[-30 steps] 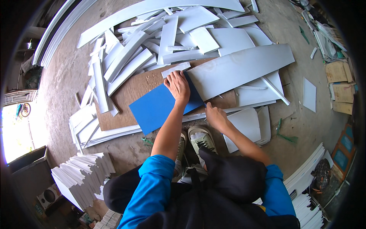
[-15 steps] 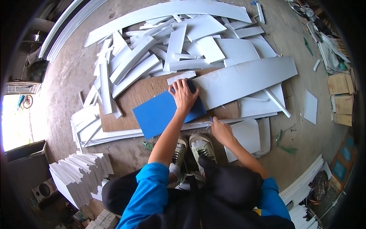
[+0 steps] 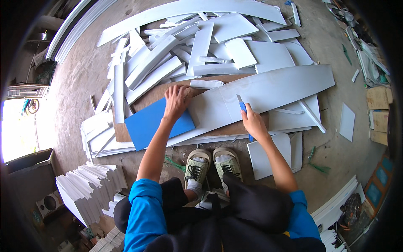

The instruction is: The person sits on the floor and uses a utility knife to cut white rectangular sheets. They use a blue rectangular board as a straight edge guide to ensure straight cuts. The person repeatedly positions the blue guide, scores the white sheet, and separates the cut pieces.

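Stack of cut white pieces (image 3: 90, 189) at lower left. Left hand (image 3: 176, 102), fingers spread flat, presses the blue panel (image 3: 157, 123) at frame centre-left. The long white board (image 3: 268, 90) lies across centre. Right hand (image 3: 253, 122) is closed around a blue utility knife (image 3: 242, 106), blade on the board.

Left hand (image 3: 176, 101) flat, fingers spread, palm down, arm stretched forward. Right hand (image 3: 253, 122) closed in a fist grip, wrist bent, forearm angled in from the lower right.
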